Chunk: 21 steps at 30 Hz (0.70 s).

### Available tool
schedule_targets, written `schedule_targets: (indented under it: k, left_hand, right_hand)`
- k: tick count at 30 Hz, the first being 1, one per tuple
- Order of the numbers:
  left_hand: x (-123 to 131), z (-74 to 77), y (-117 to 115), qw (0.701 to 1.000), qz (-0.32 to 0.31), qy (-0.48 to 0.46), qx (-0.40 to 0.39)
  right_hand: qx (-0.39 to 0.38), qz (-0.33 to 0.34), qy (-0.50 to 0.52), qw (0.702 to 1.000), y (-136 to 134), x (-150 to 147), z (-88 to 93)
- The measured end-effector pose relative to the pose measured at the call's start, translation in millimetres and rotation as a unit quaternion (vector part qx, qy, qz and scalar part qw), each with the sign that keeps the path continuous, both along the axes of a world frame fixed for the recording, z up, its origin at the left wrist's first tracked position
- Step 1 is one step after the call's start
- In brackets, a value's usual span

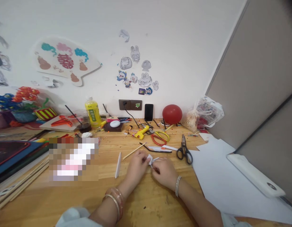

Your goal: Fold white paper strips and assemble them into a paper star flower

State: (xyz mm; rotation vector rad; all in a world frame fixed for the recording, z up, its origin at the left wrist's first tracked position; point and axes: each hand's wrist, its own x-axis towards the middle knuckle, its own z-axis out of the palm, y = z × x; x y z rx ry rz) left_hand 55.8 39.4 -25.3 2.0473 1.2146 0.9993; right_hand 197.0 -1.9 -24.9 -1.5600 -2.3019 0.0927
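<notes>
1. Pale, soft-looking sleeves (73,217) lie nearest; pinkish bangles (115,201) ring the left wrist, a silvery textured bracelet (178,186) the right.
2. Small, angular, white folded-paper piece (149,159) sits between both hands, pinched by the left hand's (138,165) thumb and fingers.
3. Right hand (165,172), just right of it, has curled fingers beside a slim white strip (155,159); whether they grip, I cannot tell.
4. Straight white paper-like bar (118,165) lies left of the left hand, long axis pointing away, on smooth, grained wooden table (146,201).
</notes>
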Motion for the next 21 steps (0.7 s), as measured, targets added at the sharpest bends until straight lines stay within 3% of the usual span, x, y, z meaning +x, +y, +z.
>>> schedule_targets:
  k: [6, 11, 15, 18, 21]
  left_hand:
    - [-2.6, -0.5, 4.1, 0.999, -0.048, -0.006, -0.010]
    - [-7.6, 1.6, 4.1, 0.992, -0.124, -0.002, -0.019]
    - [-9.6, 1.4, 4.8, 0.988, -0.150, 0.025, -0.001]
    - [-9.8, 0.2, 5.3, 0.988, -0.147, 0.039, 0.008]
    - [-9.5, -0.8, 4.0, 0.994, -0.095, 0.050, -0.003]
  right_hand:
    - [0.000, 0.012, 0.027, 1.000, -2.3, 1.3, 3.3]
    - [0.016, -0.059, 0.160, 0.985, 4.2, 11.1, 6.0]
    - [0.011, -0.025, 0.236, 0.971, 14.5, 19.2, 1.6]
    - [-0.002, -0.010, 0.251, 0.968, 19.7, 22.7, -2.7]
    - [-0.010, 0.001, 0.258, 0.966, 21.1, 25.3, -3.1]
